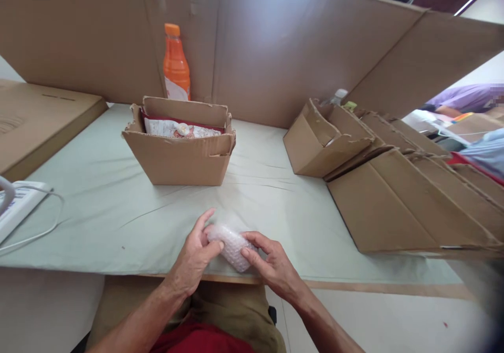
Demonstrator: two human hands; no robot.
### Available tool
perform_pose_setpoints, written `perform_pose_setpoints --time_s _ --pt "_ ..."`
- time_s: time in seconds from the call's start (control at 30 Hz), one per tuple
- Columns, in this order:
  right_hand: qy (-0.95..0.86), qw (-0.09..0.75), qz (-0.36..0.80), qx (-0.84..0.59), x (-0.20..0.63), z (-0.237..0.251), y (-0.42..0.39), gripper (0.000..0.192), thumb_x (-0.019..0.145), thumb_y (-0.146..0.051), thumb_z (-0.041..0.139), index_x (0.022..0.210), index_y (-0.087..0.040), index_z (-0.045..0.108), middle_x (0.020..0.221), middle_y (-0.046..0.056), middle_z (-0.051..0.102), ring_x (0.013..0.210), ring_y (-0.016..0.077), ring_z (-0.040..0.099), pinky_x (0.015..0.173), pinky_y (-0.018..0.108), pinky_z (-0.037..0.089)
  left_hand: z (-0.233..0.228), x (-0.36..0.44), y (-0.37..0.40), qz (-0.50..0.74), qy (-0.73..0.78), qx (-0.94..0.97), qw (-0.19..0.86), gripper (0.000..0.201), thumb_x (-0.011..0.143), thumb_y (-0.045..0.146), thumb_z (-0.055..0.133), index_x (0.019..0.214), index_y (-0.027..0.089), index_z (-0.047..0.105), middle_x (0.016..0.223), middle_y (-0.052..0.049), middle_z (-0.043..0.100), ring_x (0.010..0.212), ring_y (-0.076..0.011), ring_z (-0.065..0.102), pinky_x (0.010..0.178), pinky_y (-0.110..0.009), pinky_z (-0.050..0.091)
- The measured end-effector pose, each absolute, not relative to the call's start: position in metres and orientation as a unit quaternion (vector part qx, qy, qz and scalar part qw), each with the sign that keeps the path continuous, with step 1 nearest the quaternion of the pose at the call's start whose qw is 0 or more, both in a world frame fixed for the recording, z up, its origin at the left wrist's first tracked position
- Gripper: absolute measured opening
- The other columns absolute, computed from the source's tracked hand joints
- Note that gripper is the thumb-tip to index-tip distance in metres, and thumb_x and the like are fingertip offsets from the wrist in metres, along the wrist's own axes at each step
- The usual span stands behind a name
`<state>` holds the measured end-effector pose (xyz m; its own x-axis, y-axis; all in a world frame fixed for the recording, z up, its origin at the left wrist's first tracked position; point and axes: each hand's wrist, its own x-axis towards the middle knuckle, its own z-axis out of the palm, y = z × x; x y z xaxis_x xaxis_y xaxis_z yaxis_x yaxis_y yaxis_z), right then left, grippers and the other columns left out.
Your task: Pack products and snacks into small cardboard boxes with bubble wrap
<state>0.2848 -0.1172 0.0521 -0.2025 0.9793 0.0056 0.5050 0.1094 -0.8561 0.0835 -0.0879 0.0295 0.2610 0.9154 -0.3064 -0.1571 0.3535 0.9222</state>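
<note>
Between my two hands, close to the table's front edge, is a small bundle of clear bubble wrap (233, 247). My left hand (197, 253) pinches its left end between thumb and fingers, with the index finger raised a little. On the other side, the thumb and fingers of my right hand (271, 263) grip the right end. Whether anything lies inside the wrap I cannot tell. Beyond the hands, an upright cardboard box (185, 156) holds a packet (181, 128) with a white and red print.
An orange bottle (176, 66) stands behind the box against a cardboard partition (275, 53). Several open cardboard boxes (409, 200) line the right side. On the left are a flat carton (47, 122) and a white power strip (23, 206) with a cable. A person's purple sleeve shows far right.
</note>
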Motion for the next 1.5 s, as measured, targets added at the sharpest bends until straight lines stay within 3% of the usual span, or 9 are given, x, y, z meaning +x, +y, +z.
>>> perform_pose_setpoints --time_s 0.13,0.2,0.4,0.57,0.77,1.1,1.23,1.33,1.5 --pt "-0.688 0.341 0.297 -0.567 0.299 0.048 -0.110 0.057 0.084 -0.045 0.072 0.135 -0.024 0.059 0.145 0.014 0.058 0.133 0.0322 0.054 0.108 0.050 0.045 0.034 0.083 -0.088 0.389 0.454 0.467 0.652 0.073 0.079 0.032 0.061 0.148 0.018 0.041 0.103 -0.006 0.064 0.085 -0.0157 0.064 0.078 -0.029 0.054" --pt "-0.676 0.336 0.364 -0.546 0.302 0.049 -0.105 0.079 0.080 -0.054 0.075 0.147 -0.023 0.048 0.144 0.015 0.058 0.128 0.0314 0.058 0.103 0.047 0.050 0.033 0.084 -0.090 0.390 0.438 0.482 0.651 0.071 0.079 0.031 0.061 0.147 0.018 0.043 0.103 -0.006 0.064 0.085 -0.0153 0.064 0.078 -0.027 0.054" --pt "-0.709 0.294 0.379 -0.517 0.292 0.065 -0.090 0.024 0.092 -0.042 0.063 0.085 -0.020 0.067 0.076 0.001 0.068 0.071 0.0163 0.062 0.068 0.027 0.052 0.041 0.072 -0.076 0.429 0.452 0.643 0.446 0.053 0.086 0.021 0.059 0.139 0.020 0.052 0.108 -0.008 0.068 0.093 -0.0178 0.067 0.085 -0.031 0.057" --pt "-0.729 0.371 0.206 -0.537 0.306 0.110 -0.061 0.016 0.091 -0.037 0.064 0.087 -0.023 0.069 0.076 0.000 0.069 0.068 0.0166 0.063 0.063 0.027 0.051 0.103 0.027 -0.015 0.497 0.399 0.768 -0.060 0.058 0.086 0.014 0.065 0.141 0.024 0.049 0.136 -0.012 0.060 0.136 -0.0308 0.051 0.113 -0.051 0.042" --pt "-0.749 0.425 -0.032 -0.506 0.284 0.201 0.015 0.013 0.090 -0.035 0.066 0.096 -0.024 0.068 0.085 0.001 0.069 0.075 0.0169 0.062 0.073 0.031 0.049 0.119 -0.005 0.035 0.444 0.444 0.753 -0.195 0.042 0.087 0.007 0.054 0.128 0.018 0.057 0.108 -0.009 0.071 0.114 -0.0270 0.066 0.114 -0.054 0.038" --pt "-0.893 -0.033 0.012 -0.448 0.160 0.196 0.153 0.002 0.079 -0.020 0.072 0.078 -0.021 0.072 0.069 0.000 0.066 0.068 0.0155 0.060 0.062 0.026 0.037 0.102 -0.010 0.029 0.461 0.413 0.767 -0.171 0.039 0.084 0.001 0.058 0.119 0.017 0.058 0.103 -0.008 0.072 0.104 -0.0232 0.068 0.114 -0.054 0.038" --pt "-0.906 -0.119 0.034 -0.406 0.144 0.184 0.158 0.006 0.079 -0.015 0.070 0.079 -0.020 0.072 0.070 0.002 0.069 0.067 0.0165 0.063 0.057 0.026 0.035 0.108 -0.012 0.038 0.466 0.410 0.765 -0.172 0.043 0.085 0.003 0.059 0.123 0.020 0.057 0.101 -0.005 0.071 0.108 -0.0242 0.067 0.115 -0.055 0.037" --pt "-0.914 -0.031 0.065 -0.399 0.164 0.195 0.154 0.014 0.080 -0.022 0.074 0.094 -0.022 0.075 0.085 0.002 0.075 0.076 0.0183 0.067 0.063 0.026 0.041 0.109 -0.017 0.039 0.493 0.431 0.734 -0.178 0.057 0.085 0.010 0.065 0.139 0.023 0.050 0.121 -0.010 0.064 0.127 -0.0300 0.057 0.115 -0.057 0.036" --pt "-0.765 0.344 0.040 -0.543 0.255 0.200 0.108 0.017 0.090 -0.030 0.060 0.093 -0.020 0.073 0.090 0.002 0.077 0.080 0.0170 0.068 0.074 0.030 0.049 0.084 -0.043 0.027 0.556 0.535 0.636 -0.018 0.068 0.088 0.027 0.067 0.151 0.027 0.040 0.141 -0.013 0.052 0.130 -0.0312 0.053 0.113 -0.054 0.042"
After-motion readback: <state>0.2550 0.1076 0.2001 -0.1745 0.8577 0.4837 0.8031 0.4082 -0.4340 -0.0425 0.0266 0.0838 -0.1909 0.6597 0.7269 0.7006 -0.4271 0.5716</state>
